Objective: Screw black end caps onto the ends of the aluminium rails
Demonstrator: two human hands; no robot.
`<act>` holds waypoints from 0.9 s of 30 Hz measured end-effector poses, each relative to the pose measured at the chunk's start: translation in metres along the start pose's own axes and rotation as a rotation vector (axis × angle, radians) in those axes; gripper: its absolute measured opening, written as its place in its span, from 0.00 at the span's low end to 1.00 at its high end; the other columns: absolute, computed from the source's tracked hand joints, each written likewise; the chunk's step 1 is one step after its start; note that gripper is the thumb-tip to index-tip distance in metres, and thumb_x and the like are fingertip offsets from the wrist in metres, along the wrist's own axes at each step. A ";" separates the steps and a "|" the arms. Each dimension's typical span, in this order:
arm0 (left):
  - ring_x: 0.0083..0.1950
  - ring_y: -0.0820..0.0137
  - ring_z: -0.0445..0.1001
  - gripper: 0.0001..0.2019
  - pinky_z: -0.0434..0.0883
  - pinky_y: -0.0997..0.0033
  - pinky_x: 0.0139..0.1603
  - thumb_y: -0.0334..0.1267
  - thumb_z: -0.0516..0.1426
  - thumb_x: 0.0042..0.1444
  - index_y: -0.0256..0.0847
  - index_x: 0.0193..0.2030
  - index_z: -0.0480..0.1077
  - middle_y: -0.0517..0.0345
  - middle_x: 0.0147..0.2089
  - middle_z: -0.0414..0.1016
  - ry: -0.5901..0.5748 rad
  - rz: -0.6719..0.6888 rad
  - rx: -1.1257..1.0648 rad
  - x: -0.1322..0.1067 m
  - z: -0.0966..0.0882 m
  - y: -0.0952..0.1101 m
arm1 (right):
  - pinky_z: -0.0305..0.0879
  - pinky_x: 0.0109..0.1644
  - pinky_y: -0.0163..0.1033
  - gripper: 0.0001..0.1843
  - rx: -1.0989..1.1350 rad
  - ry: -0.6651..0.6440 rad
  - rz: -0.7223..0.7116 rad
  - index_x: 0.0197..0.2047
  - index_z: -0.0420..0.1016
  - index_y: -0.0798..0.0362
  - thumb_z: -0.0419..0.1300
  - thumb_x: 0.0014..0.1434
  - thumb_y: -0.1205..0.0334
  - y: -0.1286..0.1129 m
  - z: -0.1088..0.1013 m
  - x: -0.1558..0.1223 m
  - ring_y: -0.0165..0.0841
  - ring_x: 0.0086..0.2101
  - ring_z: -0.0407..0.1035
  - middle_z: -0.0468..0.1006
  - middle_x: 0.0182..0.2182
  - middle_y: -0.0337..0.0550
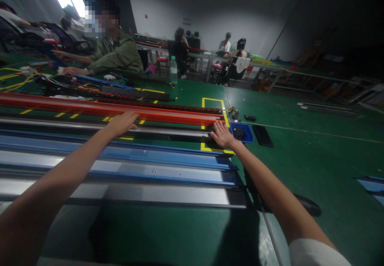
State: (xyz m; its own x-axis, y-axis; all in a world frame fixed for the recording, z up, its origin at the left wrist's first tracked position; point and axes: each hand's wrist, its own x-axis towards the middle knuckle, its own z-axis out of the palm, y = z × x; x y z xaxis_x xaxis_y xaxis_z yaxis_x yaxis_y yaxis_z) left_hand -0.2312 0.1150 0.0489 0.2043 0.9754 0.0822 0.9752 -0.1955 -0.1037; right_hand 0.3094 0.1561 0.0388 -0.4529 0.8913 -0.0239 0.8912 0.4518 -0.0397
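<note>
In the head view, a long red strip lies lengthwise on the green table, its right end inside a yellow tape outline. The left hand reaches its near edge partway along; whether those fingers close on it, I cannot tell. The right hand is by the strip's end, palm down, fingers spread and clamped on nothing visible.

Handling so long a piece well calls for widely spaced hands, light even pressure, and both ends kept level (it looks thin enough to flex).

The strip looks smooth and glossy, perhaps plastic. Nearer lies a narrow silver-and-black bar, then broad blue-edged rails, straight, flat-faced and metallic in sheen. A blue tray sits just beyond the right hand.
</note>
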 end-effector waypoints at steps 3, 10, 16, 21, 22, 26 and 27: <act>0.74 0.47 0.60 0.32 0.65 0.50 0.68 0.44 0.54 0.65 0.33 0.72 0.56 0.33 0.73 0.59 0.015 0.007 0.033 0.003 0.002 0.000 | 0.31 0.78 0.55 0.44 -0.003 -0.003 0.006 0.79 0.40 0.67 0.34 0.74 0.42 0.001 0.000 0.004 0.46 0.75 0.30 0.39 0.77 0.57; 0.76 0.48 0.57 0.33 0.60 0.50 0.74 0.40 0.55 0.64 0.31 0.74 0.56 0.34 0.76 0.56 -0.017 0.000 0.042 0.010 0.009 -0.002 | 0.31 0.78 0.55 0.44 -0.002 0.004 0.020 0.79 0.38 0.65 0.33 0.74 0.41 0.003 0.000 0.010 0.45 0.75 0.29 0.37 0.77 0.55; 0.77 0.48 0.56 0.33 0.60 0.52 0.74 0.39 0.57 0.63 0.27 0.73 0.58 0.32 0.75 0.58 -0.013 -0.011 0.039 0.014 0.010 -0.003 | 0.30 0.78 0.55 0.46 0.003 0.008 0.040 0.79 0.36 0.68 0.34 0.74 0.39 0.002 -0.002 0.012 0.46 0.75 0.27 0.35 0.77 0.57; 0.76 0.40 0.56 0.34 0.60 0.44 0.72 0.44 0.60 0.63 0.26 0.71 0.61 0.25 0.73 0.58 0.013 -0.012 0.062 0.020 0.008 0.001 | 0.30 0.78 0.55 0.46 0.007 0.004 0.044 0.79 0.35 0.68 0.33 0.74 0.39 0.002 -0.003 0.014 0.45 0.75 0.27 0.35 0.77 0.57; 0.75 0.39 0.56 0.34 0.60 0.43 0.72 0.45 0.60 0.63 0.24 0.70 0.62 0.23 0.73 0.59 0.016 -0.008 0.071 0.021 0.007 0.001 | 0.30 0.78 0.55 0.46 0.007 0.004 0.046 0.79 0.35 0.67 0.33 0.74 0.39 0.001 -0.004 0.014 0.45 0.75 0.26 0.35 0.77 0.57; 0.74 0.40 0.60 0.32 0.57 0.42 0.73 0.44 0.59 0.64 0.22 0.68 0.63 0.20 0.70 0.62 0.024 0.013 0.110 0.027 0.006 0.003 | 0.30 0.78 0.55 0.44 0.009 0.002 0.053 0.80 0.35 0.65 0.34 0.74 0.41 0.000 -0.005 0.014 0.44 0.75 0.26 0.34 0.78 0.55; 0.74 0.40 0.61 0.31 0.57 0.42 0.73 0.44 0.59 0.64 0.22 0.67 0.63 0.21 0.70 0.63 0.026 0.013 0.119 0.028 0.006 0.003 | 0.30 0.78 0.54 0.44 0.010 0.001 0.053 0.80 0.35 0.65 0.34 0.74 0.41 0.000 -0.005 0.014 0.44 0.75 0.26 0.34 0.78 0.54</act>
State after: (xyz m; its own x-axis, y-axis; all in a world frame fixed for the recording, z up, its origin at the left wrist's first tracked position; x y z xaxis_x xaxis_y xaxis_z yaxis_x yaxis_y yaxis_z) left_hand -0.2230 0.1419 0.0444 0.2202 0.9697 0.1056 0.9558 -0.1929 -0.2220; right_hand 0.3030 0.1689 0.0439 -0.4046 0.9141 -0.0254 0.9138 0.4032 -0.0486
